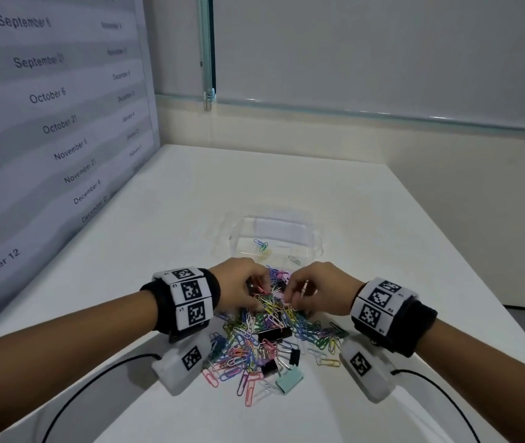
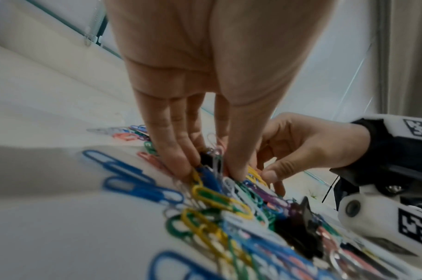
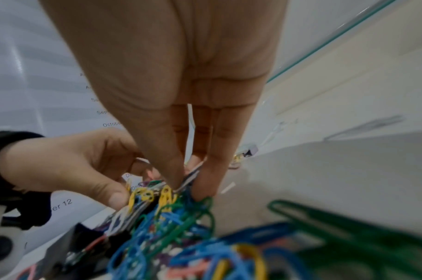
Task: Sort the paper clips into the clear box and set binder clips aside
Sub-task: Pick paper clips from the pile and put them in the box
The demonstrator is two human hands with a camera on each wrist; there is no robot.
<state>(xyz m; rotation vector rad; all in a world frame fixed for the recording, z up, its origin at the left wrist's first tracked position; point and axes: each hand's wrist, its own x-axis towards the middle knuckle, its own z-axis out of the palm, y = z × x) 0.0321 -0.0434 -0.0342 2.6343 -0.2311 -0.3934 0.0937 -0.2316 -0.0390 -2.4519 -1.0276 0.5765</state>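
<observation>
Paper clips (image 1: 267, 334): both hands pinch into them; only the head view shows the clear box (image 1: 274, 238).

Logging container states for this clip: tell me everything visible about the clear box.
The clear box is a shallow, transparent, plastic-looking rectangular container with no lid on it, resting flat on the white table just beyond the clip pile. It holds only a few paper clips. Neither hand touches it.
</observation>
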